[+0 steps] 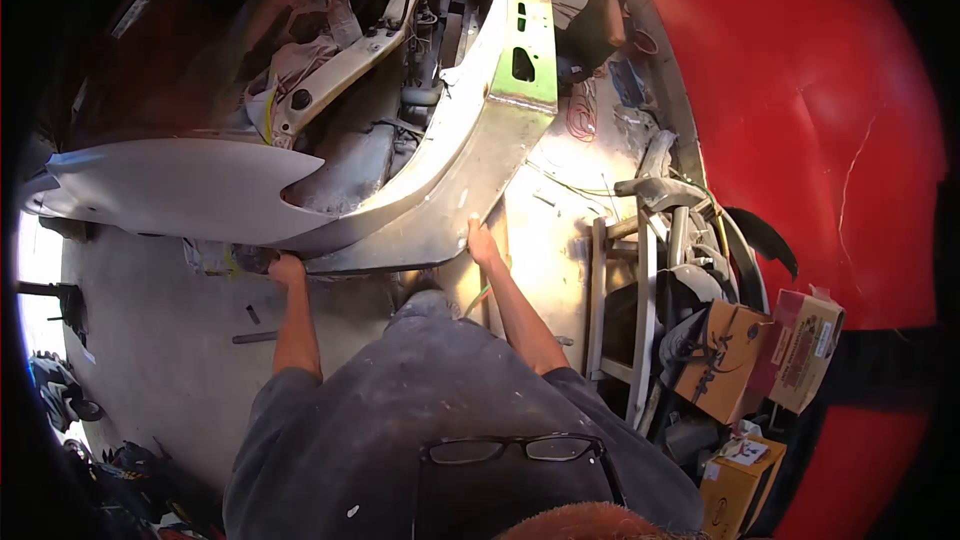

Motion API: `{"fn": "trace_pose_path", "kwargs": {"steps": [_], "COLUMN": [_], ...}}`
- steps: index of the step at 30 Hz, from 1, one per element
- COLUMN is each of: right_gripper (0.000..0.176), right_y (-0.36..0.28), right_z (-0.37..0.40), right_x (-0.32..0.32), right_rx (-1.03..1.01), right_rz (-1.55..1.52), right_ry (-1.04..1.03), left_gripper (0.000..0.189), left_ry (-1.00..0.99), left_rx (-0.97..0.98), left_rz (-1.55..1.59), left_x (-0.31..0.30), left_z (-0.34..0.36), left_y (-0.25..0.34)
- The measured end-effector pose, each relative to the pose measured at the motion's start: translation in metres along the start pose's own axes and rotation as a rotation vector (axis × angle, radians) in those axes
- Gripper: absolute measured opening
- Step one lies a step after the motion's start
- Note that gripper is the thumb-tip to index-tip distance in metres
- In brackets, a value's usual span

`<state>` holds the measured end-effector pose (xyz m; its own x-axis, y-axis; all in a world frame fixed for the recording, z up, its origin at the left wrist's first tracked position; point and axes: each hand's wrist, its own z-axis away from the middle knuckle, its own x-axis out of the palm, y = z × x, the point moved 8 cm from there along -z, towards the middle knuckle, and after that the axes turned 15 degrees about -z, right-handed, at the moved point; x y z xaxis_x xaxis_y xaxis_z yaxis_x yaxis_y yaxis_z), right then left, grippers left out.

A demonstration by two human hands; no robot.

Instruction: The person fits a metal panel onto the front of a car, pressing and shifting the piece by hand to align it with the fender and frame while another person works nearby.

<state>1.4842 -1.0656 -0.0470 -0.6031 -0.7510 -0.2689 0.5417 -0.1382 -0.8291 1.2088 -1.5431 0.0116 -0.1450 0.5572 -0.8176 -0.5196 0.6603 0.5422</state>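
Observation:
A long curved grey body panel (430, 225) runs along the front of an open vehicle frame, with a green section (527, 40) at its upper right. My left hand (287, 268) is closed around the lower edge at the panel's left end; its fingertips are partly hidden. Farther right, my right hand (480, 242) grips the panel's outer edge, thumb on top and the other fingers out of sight beneath. A white pointed panel (180, 188) lies left of the grey one, above my left hand.
Another person (600, 10) is at the upper right beside the green section. A rack (645, 310) with loose parts, a cardboard box (722, 360) and a yellow box (740, 485) stand at the right. A red surface (800, 120) rises behind them. Cables lie on the floor.

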Motion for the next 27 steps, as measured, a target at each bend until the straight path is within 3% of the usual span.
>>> {"fn": "trace_pose_path", "kwargs": {"steps": [4, 13, 17, 22, 27], "right_gripper": [0.086, 0.080, 0.080, 0.080, 0.087], "right_y": [-0.021, -0.003, 0.023, 0.006, 0.007], "right_z": [0.015, -0.001, -0.024, -0.010, -0.007], "right_x": [-0.004, -0.007, 0.000, -0.004, -0.002], "right_rx": [-0.033, -0.096, -0.054, -0.101, 0.012], "right_rz": [-0.032, 0.093, 0.014, 0.039, -0.006], "right_ry": [0.021, 0.140, 0.045, 0.084, 0.005], "left_gripper": [0.045, 0.045, 0.046, 0.050, 0.048], "left_ry": [0.028, -0.022, 0.003, -0.035, -0.016], "left_rx": [0.072, 0.025, 0.055, 0.022, 0.072], "left_rz": [-0.029, -0.098, -0.067, -0.007, 0.018], "left_x": [0.001, 0.013, 0.015, 0.013, 0.008], "left_z": [-0.006, -0.015, -0.016, -0.012, -0.008], "left_y": [0.000, -0.010, -0.011, -0.008, -0.002]}}
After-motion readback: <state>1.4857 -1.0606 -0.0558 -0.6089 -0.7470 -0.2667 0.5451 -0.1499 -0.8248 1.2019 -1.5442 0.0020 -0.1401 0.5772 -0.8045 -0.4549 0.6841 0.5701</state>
